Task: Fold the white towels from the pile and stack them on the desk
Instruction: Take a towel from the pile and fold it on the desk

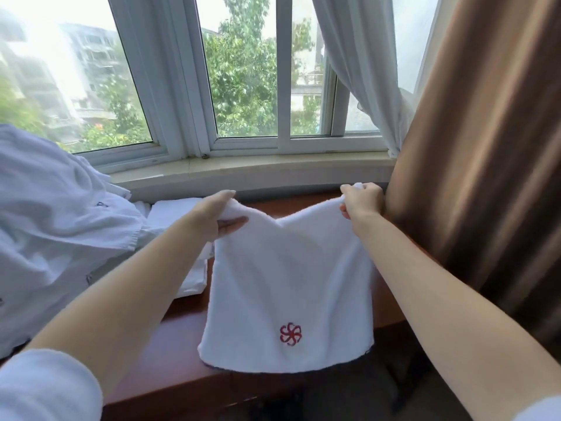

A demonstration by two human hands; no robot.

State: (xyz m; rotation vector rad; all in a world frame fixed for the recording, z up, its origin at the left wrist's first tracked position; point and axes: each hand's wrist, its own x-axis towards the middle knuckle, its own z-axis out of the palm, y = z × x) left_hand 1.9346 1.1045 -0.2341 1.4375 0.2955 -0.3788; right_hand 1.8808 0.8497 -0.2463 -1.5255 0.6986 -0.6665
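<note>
Above the reddish wooden desk [182, 326], a white towel [288, 284] with a red emblem [290, 333] is held up by its top corners. One corner is pinched by the left hand [217, 215], the other gripped in the right hand [362, 200]. Folded towels [170, 214] lie just left, beside a rumpled white pile [60, 214].

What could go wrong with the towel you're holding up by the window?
The white towel hangs from just its two top corners, pinched by the left hand and the right hand, so a corner might slip loose. Its bottom edge hangs over the front edge of the desk, so it may slide off if released. It may also brush the brown curtain.
</note>
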